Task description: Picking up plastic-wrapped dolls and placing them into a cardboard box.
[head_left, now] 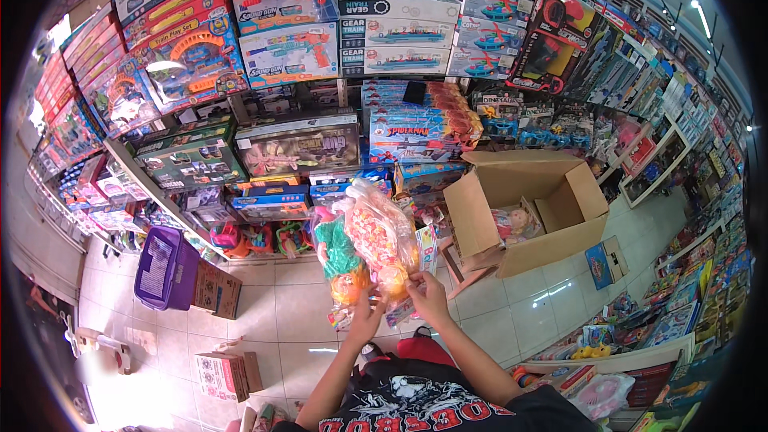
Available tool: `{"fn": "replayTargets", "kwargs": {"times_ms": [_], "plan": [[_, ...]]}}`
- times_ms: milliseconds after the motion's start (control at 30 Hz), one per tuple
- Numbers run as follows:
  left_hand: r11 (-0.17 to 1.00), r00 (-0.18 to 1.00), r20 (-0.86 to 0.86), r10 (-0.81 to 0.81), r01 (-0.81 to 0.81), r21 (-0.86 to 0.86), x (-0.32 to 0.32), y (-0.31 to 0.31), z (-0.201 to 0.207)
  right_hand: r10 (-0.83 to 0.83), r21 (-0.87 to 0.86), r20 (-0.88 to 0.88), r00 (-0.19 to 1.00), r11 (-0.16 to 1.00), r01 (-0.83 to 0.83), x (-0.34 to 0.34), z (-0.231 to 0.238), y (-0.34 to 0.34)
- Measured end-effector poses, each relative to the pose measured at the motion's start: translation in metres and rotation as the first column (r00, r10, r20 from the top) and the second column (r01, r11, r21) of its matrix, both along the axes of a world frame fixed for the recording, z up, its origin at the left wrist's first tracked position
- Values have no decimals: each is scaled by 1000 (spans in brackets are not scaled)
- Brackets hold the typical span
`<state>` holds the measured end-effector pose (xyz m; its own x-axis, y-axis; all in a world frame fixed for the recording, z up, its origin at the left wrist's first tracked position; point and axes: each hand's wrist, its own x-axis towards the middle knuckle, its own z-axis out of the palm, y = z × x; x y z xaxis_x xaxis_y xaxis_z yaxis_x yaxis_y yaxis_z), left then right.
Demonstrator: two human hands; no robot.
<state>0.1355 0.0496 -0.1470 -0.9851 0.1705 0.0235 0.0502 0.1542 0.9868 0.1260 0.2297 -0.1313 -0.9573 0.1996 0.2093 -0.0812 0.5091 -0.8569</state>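
In front of me hang two dolls in clear plastic bags, heads toward me. One doll (340, 252) wears green; the other doll (378, 232) has a pink and orange patterned dress and blond hair. My left hand (368, 318) is closed on the bag edge by the heads, between the two dolls. My right hand (428, 298) pinches the patterned doll's bag beside its head. Some fingertips are hidden by the plastic. To the right, an open cardboard box (588, 188) holds another bagged doll (518, 224).
Shelves ahead carry stacked toy boxes (300, 144). A wooden stool leg (464, 276) shows below the cardboard box. A purple basket (164, 268) leans on a carton (216, 290) at left, with another carton (224, 376) nearer. A blue box (606, 262) lies on the tiled floor at right.
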Motion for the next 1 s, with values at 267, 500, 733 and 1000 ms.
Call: {"fn": "replayTargets", "kwargs": {"times_ms": [267,500,733,1000], "plan": [[973,950,304,65,-127,190,-11,14,-31,152,-9,-12,988,988,-153,19,23,-23],[855,974,224,0,-116,506,7,5,10,237,-150,31,971,962,-230,25,27,-7],[979,993,-101,66,-45,198,12,52,34,192,-292,-18,981,938,-189,30,34,49],[962,949,-234,-213,162,-221,7,119,70,113,-820,-317,942,466,-332,53,74,205]]}}
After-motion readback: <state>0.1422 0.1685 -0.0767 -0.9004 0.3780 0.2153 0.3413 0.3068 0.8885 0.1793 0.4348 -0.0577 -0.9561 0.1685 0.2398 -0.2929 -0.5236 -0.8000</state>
